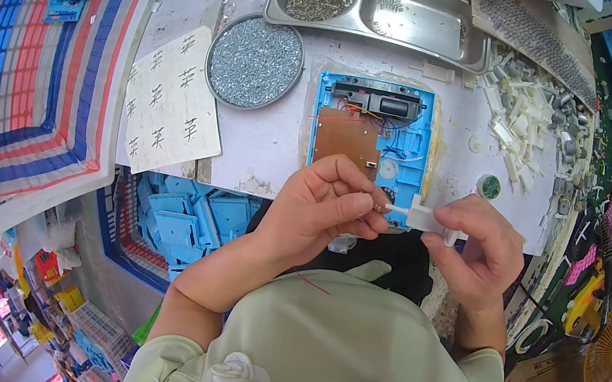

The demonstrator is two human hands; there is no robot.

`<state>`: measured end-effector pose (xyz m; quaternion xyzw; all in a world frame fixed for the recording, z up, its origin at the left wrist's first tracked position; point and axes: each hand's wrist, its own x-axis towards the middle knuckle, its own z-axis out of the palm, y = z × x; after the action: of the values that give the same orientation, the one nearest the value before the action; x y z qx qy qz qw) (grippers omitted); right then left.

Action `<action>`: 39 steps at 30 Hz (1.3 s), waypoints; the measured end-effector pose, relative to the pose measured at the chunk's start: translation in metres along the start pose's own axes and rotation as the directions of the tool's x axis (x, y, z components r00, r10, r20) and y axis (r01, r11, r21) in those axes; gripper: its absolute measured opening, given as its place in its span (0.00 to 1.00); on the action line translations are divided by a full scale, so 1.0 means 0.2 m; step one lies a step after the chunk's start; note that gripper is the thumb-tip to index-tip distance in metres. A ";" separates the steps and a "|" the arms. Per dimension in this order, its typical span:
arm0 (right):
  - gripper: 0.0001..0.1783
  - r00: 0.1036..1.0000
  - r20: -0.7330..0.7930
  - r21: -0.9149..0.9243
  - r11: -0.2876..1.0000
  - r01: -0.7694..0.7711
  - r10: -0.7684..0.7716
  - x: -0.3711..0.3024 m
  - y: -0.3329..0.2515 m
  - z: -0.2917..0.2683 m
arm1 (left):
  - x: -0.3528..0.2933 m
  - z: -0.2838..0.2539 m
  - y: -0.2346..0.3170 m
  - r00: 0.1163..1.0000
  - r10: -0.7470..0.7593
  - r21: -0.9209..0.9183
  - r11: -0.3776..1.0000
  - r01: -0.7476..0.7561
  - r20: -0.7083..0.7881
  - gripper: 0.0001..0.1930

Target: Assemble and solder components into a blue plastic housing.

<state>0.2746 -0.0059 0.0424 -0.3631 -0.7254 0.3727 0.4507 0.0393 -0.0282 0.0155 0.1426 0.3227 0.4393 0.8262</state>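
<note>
My right hand (pixel 484 249) pinches a white plastic part (pixel 423 215) between thumb and fingers. A thin white peg on this part points left, toward my left fingertips. My left hand (pixel 319 208) is closed in a pinch at the peg's tip; whatever small thing it holds is too small to make out. Beyond both hands, on the table, lies an open blue plastic housing (pixel 417 149). Inside it are a brown circuit board (pixel 347 140), thin wires and a black part (pixel 380 101) along the far side. My left hand covers part of the near edge.
A round dish of small silvery pieces (pixel 255 61) stands at the left, beside a paper sheet (pixel 175 100). Behind is a metal compartment tray (pixel 415 46) holding small metal parts. White plastic parts (pixel 524 118) lie heaped at right, near a green round piece (pixel 489 187).
</note>
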 end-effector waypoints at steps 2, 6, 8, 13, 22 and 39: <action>0.20 0.999 0.024 -0.031 0.999 0.037 -0.036 0.00 -0.01 0.00 | 0.00 0.00 -0.01 1.000 -0.009 -0.047 0.999 0.009 0.004 0.07; 0.21 0.993 0.050 -0.134 0.985 0.113 -0.107 -0.02 -0.02 0.01 | 0.01 0.01 -0.01 1.000 0.005 -0.025 1.000 -0.005 -0.005 0.06; 0.21 0.990 0.051 -0.187 0.973 0.136 -0.129 -0.04 -0.02 0.01 | 0.02 0.02 -0.02 1.000 0.022 0.037 0.999 -0.021 -0.009 0.05; 0.22 0.989 0.065 -0.232 0.962 0.146 -0.135 -0.11 0.00 -0.01 | 0.04 0.04 -0.06 0.992 0.101 0.322 0.939 -0.119 0.072 0.06; 0.17 0.733 -0.115 0.764 0.531 -0.366 0.671 -0.33 0.14 -0.05 | 0.28 0.10 0.12 0.836 0.212 0.843 -0.324 -0.429 0.507 0.14; 0.18 0.851 -0.083 0.233 0.841 -0.489 0.518 -0.23 0.23 -0.05 | 0.27 0.07 0.11 0.836 0.277 0.877 -0.244 -0.415 0.473 0.07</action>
<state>0.3083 -0.0216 -0.0110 -0.5187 -0.5281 0.5232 0.4222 0.0569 0.0295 0.0147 0.8075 0.4425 0.2580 0.2927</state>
